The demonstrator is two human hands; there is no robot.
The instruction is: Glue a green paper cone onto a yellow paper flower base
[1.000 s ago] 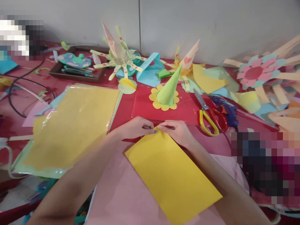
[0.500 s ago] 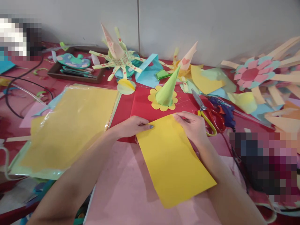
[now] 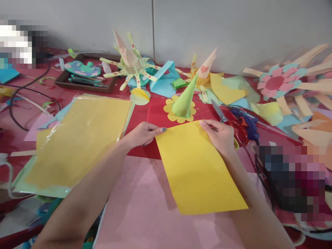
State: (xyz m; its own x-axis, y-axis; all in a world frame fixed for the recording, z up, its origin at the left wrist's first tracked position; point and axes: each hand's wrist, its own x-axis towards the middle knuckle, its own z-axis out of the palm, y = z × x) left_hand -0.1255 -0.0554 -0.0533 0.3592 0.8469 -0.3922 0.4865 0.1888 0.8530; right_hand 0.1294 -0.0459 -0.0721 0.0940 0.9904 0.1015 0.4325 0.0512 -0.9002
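A plain yellow sheet of paper [image 3: 197,169] hangs tilted between my two hands, above a pink sheet [image 3: 140,193]. At its top left corner my left hand [image 3: 144,135] is closed, thumb stretched along the top edge. My right hand [image 3: 220,136] pinches the top right corner between thumb and fingers. Just beyond the paper, a green paper cone [image 3: 183,103] stands on a yellow scalloped flower base [image 3: 168,110], resting on red card [image 3: 155,121]. Scissors [image 3: 240,133] with red and yellow handles lie behind my right hand, partly hidden by it.
On the left lies a clear sleeve of yellow paper [image 3: 88,138]. Farther back are a brown tray [image 3: 85,86] of pens and paper cone hats [image 3: 129,60]. A blue glue gun [image 3: 246,121] lies right of the scissors, near a pink paper flower [image 3: 277,83]. Cables [image 3: 15,114] run at the left.
The yellow sheet has turned and risen, its top edge now stretched between my hands. My right hand moved right and away from my left hand, partly covering the scissors.
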